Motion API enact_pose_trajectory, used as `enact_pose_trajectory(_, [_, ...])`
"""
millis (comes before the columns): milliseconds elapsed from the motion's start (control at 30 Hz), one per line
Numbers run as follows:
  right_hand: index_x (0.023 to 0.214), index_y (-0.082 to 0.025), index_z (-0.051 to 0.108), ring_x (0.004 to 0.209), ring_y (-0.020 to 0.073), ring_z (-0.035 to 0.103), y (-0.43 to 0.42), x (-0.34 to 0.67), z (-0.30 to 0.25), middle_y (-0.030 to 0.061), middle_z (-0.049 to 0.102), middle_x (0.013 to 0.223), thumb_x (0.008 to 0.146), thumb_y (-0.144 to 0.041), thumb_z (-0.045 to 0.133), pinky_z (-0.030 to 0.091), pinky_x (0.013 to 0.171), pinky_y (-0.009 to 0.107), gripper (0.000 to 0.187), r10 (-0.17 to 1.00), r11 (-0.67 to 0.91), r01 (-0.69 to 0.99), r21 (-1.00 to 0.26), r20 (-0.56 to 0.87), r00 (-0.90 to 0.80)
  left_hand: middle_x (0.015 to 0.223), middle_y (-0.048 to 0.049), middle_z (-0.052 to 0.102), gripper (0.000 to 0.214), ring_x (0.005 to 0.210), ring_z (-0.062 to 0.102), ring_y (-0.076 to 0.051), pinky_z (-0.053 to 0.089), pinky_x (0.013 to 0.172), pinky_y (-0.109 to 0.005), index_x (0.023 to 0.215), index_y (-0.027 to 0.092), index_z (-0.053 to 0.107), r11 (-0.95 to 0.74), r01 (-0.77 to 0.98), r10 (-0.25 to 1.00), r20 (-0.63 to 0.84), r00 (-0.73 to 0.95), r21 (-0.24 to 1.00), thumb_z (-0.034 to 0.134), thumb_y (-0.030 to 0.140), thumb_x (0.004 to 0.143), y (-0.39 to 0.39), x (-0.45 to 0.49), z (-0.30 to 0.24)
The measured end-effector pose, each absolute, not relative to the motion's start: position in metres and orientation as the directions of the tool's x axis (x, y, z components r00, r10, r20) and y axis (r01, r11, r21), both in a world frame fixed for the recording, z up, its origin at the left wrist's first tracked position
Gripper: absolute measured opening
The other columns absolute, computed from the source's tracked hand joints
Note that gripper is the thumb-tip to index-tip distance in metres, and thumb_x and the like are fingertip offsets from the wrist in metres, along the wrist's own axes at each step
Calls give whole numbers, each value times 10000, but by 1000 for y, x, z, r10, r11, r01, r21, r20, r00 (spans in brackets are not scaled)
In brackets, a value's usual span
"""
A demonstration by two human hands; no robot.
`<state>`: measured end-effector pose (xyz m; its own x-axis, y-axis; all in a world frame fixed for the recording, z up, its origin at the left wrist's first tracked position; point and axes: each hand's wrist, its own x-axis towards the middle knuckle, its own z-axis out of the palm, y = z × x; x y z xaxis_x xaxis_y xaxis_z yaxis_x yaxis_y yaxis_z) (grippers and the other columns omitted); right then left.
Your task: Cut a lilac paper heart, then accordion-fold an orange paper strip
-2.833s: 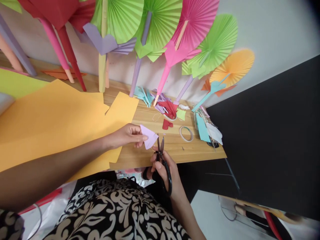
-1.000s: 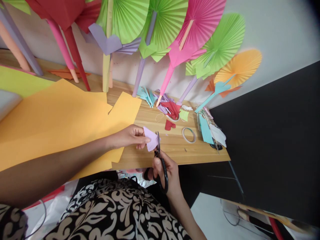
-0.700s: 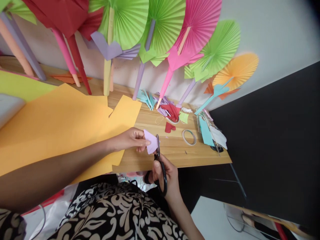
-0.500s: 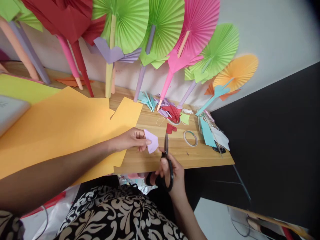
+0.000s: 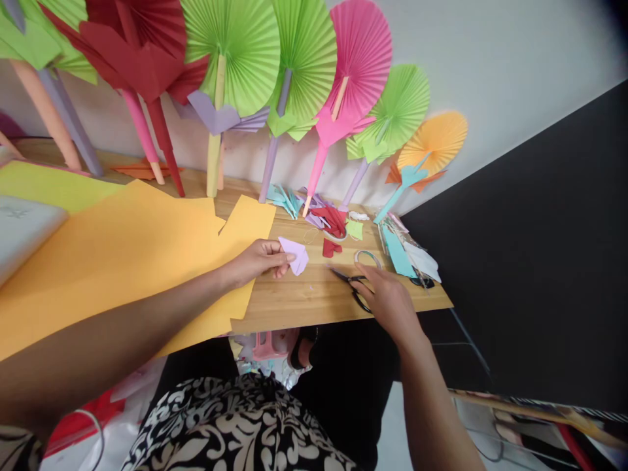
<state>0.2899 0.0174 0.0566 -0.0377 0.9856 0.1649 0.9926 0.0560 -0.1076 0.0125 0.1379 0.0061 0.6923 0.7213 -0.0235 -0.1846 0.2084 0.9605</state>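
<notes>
A small folded piece of lilac paper (image 5: 295, 256) is pinched at its left side between the thumb and fingers of my left hand (image 5: 267, 257), just above the wooden table. My right hand (image 5: 390, 297) is over the table's right part, at the black-handled scissors (image 5: 360, 299). Its thumb and fingers are at the scissor loops, and the slightly parted blades point left, low against the tabletop. Just beyond the fingertips is a roll of tape (image 5: 367, 255), partly covered by the hand. A small red folded paper piece (image 5: 331, 248) lies behind the scissors.
Large orange sheets (image 5: 122, 255) cover the table's left side, beside a whitish box-like object (image 5: 24, 229). Paper fans (image 5: 230, 59) on rolled sticks lean along the wall. Folded turquoise paper (image 5: 285, 200), red paper (image 5: 331, 221) and a pile of sheets (image 5: 405, 252) lie toward the back.
My right hand has moved right and away from me with the scissors, from upright beside the lilac paper down to the table near the tape. My left hand still holds the paper.
</notes>
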Motion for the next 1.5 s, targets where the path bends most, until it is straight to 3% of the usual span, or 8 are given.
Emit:
enact_pose_trajectory(67, [1377, -144, 594, 1275, 332, 587, 25, 259, 57, 178, 632, 1357, 939, -356, 616, 484, 1069, 502, 487, 953, 182, 960, -212, 277, -120, 603, 3, 624, 442, 524, 533, -66, 417, 527, -177, 676, 126, 607, 197, -180, 724, -19, 689, 964, 824, 509, 713, 138, 13, 6])
enact_pose_trajectory(200, [1494, -175, 469, 1415, 295, 462, 43, 207, 48, 157, 491, 1520, 899, -396, 685, 416, 1164, 466, 671, 907, 361, 875, -324, 339, -249, 603, -11, 635, 478, 523, 539, -72, 434, 534, -186, 671, 123, 611, 194, -178, 718, -17, 695, 965, 831, 546, 694, 137, 13, 9])
enact_pose_trajectory(633, [1338, -219, 631, 1147, 219, 662, 68, 209, 34, 94, 703, 1253, 925, -311, 669, 514, 1015, 358, 425, 872, 490, 623, -610, 331, -362, 601, 8, 596, 482, 552, 530, -77, 425, 555, -191, 692, 128, 622, 137, -122, 688, -6, 726, 983, 783, 580, 747, 140, 15, 8])
enact_pose_trajectory(933, [1038, -204, 708, 985, 187, 699, 98, 207, 43, 78, 746, 1081, 951, -402, 594, 536, 880, 330, 245, 934, 306, 419, -855, 184, -306, 685, -24, 624, 468, 641, 553, -100, 429, 620, -206, 713, 131, 648, 68, -65, 735, -6, 678, 996, 660, 576, 855, 141, 10, 9])
enact_pose_trajectory(1100, [1054, -210, 600, 831, 156, 706, 107, 200, 42, 25, 744, 854, 921, -397, 623, 550, 782, 300, 231, 931, 167, 273, -948, 61, -359, 682, -30, 631, 448, 636, 560, -102, 449, 639, -213, 710, 126, 647, 94, -77, 745, -19, 667, 993, 639, 547, 866, 141, 11, 11])
enact_pose_trajectory(1167, [1071, -214, 596, 844, 150, 698, 108, 201, 38, 22, 742, 870, 911, -367, 634, 544, 791, 295, 225, 932, 160, 250, -955, 63, -358, 674, -26, 631, 427, 628, 562, -100, 457, 643, -213, 717, 127, 651, 104, -73, 741, -28, 671, 992, 640, 528, 862, 141, 11, 12])
enact_pose_trajectory(1300, [1082, -203, 644, 854, 156, 674, 109, 206, 28, 48, 733, 976, 862, -399, 676, 532, 732, 275, 296, 971, 100, 226, -969, 46, -234, 662, -23, 632, 389, 623, 568, -103, 445, 623, -209, 693, 134, 645, 78, -42, 736, -29, 676, 996, 628, 484, 861, 141, 12, 11])
enact_pose_trajectory(1500, [829, -186, 664, 594, 120, 543, 110, 206, 17, -12, 634, 697, 762, -521, 751, 444, 551, 243, 352, 999, -14, 53, -999, -16, -37, 649, -9, 618, 334, 607, 547, -103, 418, 598, -209, 698, 148, 630, 7, 16, 710, -16, 704, 1000, 642, 451, 839, 139, 14, 11])
